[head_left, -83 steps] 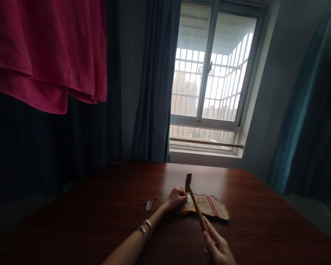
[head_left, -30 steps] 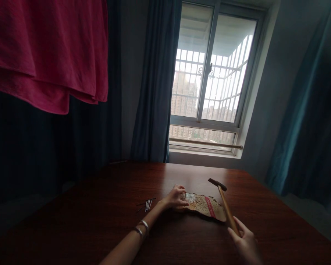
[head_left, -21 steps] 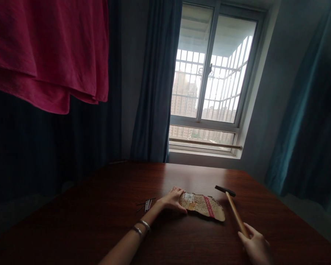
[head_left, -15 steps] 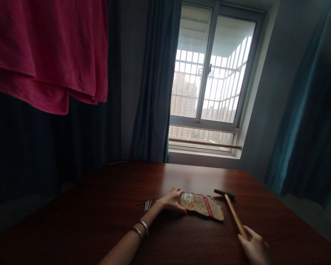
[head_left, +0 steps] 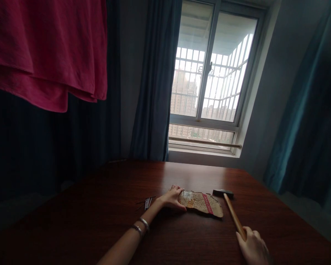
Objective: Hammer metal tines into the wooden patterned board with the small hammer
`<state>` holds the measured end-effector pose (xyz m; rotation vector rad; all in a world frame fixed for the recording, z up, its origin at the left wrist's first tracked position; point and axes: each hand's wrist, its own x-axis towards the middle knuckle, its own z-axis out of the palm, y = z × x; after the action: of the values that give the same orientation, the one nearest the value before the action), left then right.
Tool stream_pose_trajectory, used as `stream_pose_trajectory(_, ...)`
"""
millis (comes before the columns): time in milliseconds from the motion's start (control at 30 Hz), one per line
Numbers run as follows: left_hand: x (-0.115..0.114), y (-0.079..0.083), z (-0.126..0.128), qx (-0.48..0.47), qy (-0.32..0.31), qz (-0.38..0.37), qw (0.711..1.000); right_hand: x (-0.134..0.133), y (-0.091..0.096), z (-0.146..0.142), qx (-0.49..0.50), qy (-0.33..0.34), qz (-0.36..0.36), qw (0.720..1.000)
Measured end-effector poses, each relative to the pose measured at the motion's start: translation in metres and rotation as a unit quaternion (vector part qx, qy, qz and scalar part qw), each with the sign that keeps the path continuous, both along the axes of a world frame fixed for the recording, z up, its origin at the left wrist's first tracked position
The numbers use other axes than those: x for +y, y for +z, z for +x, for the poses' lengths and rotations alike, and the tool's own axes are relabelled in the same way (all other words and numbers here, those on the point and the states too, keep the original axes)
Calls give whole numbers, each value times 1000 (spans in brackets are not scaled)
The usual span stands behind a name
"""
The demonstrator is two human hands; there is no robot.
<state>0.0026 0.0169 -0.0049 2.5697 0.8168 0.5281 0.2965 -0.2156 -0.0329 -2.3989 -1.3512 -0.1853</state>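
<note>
A flat, tan wooden piece [head_left: 201, 204] with many small holes and a red band lies on the dark wooden table [head_left: 99, 224]. My left hand [head_left: 171, 198] rests on its left end, fingers curled against the edge beside a small upright nail. A hammer [head_left: 229, 211] with a dark head and a pale wooden handle lies on the table to the right of the piece. My right hand [head_left: 252, 246] is closed on the near end of the handle.
Several loose nails [head_left: 146, 202] lie on the table left of my left hand. Beyond the table are a barred window [head_left: 209, 73] and blue curtains [head_left: 154, 81]. A red cloth [head_left: 46, 51] hangs at the upper left.
The hammer was over the left end of the wooden piece, then swung right and came down flat on the table. My left hand stayed at the piece's left end.
</note>
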Motion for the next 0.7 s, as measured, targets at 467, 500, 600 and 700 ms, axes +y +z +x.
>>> stream_pose_trajectory(467, -2, 2, 0, -5, 7, -20, 1000, 57, 32, -32, -6, 112, 120, 986)
stream_pose_trajectory(500, -2, 2, 0, -3, 6, -21, 1000, 67, 39, -41, 7, 144, 122, 982)
stream_pose_trajectory(600, -1, 1, 0, -1, 0, -11, 1000, 97, 53, -63, 23, 218, 116, 969)
stream_pose_trajectory(700, 1, 1, 0, -1, -7, 4, 1000, 122, 55, -77, 19, 280, 103, 954)
